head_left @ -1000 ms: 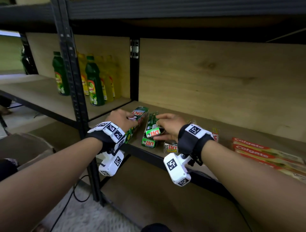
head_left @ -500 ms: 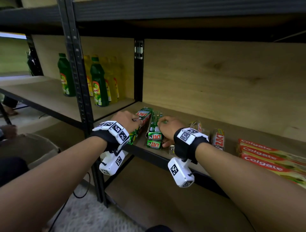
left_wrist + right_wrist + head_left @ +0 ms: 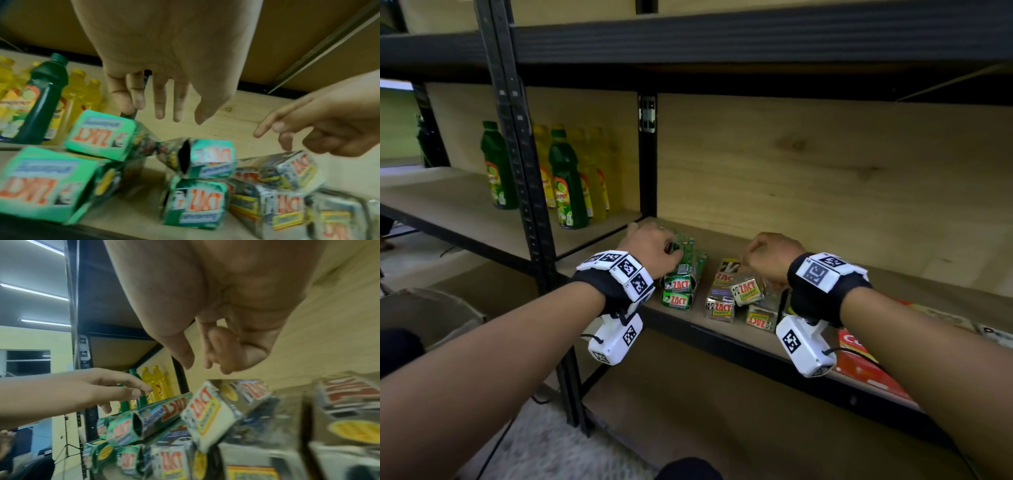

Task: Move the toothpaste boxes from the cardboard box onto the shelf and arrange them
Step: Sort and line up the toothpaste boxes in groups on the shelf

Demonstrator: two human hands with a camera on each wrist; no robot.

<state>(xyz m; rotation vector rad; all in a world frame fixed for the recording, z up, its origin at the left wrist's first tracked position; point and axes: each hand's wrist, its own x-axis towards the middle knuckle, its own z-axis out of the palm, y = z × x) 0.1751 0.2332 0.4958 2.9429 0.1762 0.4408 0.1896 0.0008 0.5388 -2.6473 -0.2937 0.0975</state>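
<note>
Arranging step, judged from boxes already on the shelf [image 3: 763,337]: left hand [image 3: 650,247] spread, fingers straight, over green toothpaste boxes [image 3: 681,282]; right hand [image 3: 770,257] loosely curled, empty, above silver toothpaste boxes [image 3: 734,294]. Next, probably squaring the tilted top boxes. Only wrist views reveal empty palms and an open box flap; contact unclear through blur.

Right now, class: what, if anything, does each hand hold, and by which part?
Nothing. The left hand hangs open over the green boxes; the right hand, fingers loosely curled, hovers above a silver box.
</note>
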